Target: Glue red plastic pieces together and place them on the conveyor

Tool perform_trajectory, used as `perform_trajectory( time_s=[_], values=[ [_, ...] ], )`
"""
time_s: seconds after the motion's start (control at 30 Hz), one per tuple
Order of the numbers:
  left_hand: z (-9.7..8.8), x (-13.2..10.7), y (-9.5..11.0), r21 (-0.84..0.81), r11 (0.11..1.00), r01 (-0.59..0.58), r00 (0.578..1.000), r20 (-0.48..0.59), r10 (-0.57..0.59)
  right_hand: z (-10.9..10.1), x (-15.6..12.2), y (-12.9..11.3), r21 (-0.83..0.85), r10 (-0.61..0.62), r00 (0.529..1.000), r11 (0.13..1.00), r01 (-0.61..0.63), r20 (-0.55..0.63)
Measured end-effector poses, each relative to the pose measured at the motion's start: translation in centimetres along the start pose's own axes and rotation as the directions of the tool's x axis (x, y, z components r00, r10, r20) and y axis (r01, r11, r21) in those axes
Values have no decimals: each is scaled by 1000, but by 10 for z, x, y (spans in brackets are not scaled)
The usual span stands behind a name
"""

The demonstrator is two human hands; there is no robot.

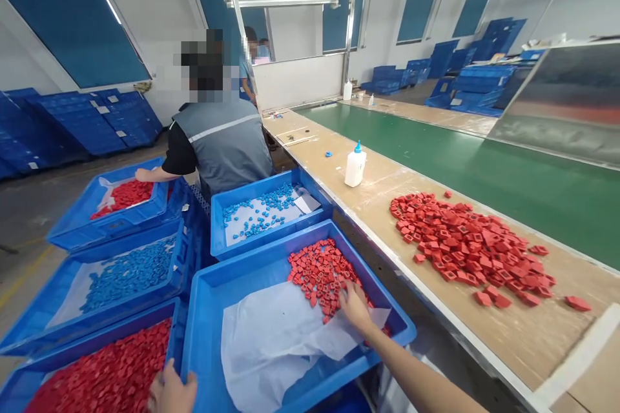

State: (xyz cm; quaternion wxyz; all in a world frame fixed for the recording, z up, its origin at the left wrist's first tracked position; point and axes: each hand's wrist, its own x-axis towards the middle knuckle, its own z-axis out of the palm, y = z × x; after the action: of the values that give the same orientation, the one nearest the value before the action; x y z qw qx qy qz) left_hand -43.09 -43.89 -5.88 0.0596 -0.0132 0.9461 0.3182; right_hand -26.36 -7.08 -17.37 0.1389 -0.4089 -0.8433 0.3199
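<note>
My right hand (354, 305) reaches into a blue crate (208, 310) and rests, fingers curled down, on a heap of small red square parts (317, 271) lying on a white paper liner (276, 335). What the fingers hold is hidden. My left hand (170, 390) grips the near left rim of that same crate, fingers wrapped over the edge. A large pile of the same red parts (469, 245) lies on the brown workbench (378, 206) to the right.
A person in a grey vest (220, 142) sits ahead, one hand in a crate of red parts (126, 197). Other blue crates hold blue parts (261, 213) (126, 271) and red parts (106, 374). A white glue bottle (355, 166) stands on the bench beside a green conveyor belt (484, 168).
</note>
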Motion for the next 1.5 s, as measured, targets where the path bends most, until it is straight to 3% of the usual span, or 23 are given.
perform_trajectory(
  time_s=[0.1, 0.17, 0.2, 0.3, 0.37, 0.47, 0.67, 0.8, 0.97, 1.23, 1.37, 1.5],
  values=[
    [66, 4, 27, -5, 978, -210, 978, -4, 210, 11, 18, 5, -25, -59, 998, 998, 59, -32],
    [133, 11, 59, -16, 916, -400, 916, 34, 400, 23, 36, 3, -39, -115, 992, 993, 113, -51],
    [168, 17, 76, 3, 856, -517, 855, 49, 516, 30, 47, 3, -48, -133, 989, 990, 130, -65],
    [262, 40, 125, -16, 791, -612, 789, 59, 612, 52, 80, 6, -76, -134, 983, 989, 125, -122],
    [306, 55, 146, -24, 792, -611, 790, 46, 611, 65, 93, 10, -90, -101, 982, 992, 87, -161],
    [340, 65, 153, -27, 803, -596, 803, 17, 596, 81, 96, 13, -98, -57, 979, 994, 38, -195],
    [347, 32, 119, -93, 804, -587, 809, -30, 587, 100, 76, 5, -58, -61, 977, 997, 50, -206],
    [345, 14, 107, -156, 814, -560, 828, -80, 555, 96, 69, 8, -27, -108, 976, 994, 105, -191],
    [345, 9, 112, -250, 810, -531, 847, -118, 519, 83, 68, 21, -10, -70, 969, 997, 70, -236],
    [344, 1, 124, -364, 833, -415, 909, -204, 364, 97, 62, 12, 39, -84, 971, 995, 95, -222],
    [337, 0, 127, -432, 825, -364, 931, -171, 322, 85, 65, 16, 99, -79, 978, 990, 100, -195],
    [325, -8, 127, -491, 813, -312, 944, -64, 323, 70, 56, 24, 136, -70, 981, 986, 95, -181]
  ],
)
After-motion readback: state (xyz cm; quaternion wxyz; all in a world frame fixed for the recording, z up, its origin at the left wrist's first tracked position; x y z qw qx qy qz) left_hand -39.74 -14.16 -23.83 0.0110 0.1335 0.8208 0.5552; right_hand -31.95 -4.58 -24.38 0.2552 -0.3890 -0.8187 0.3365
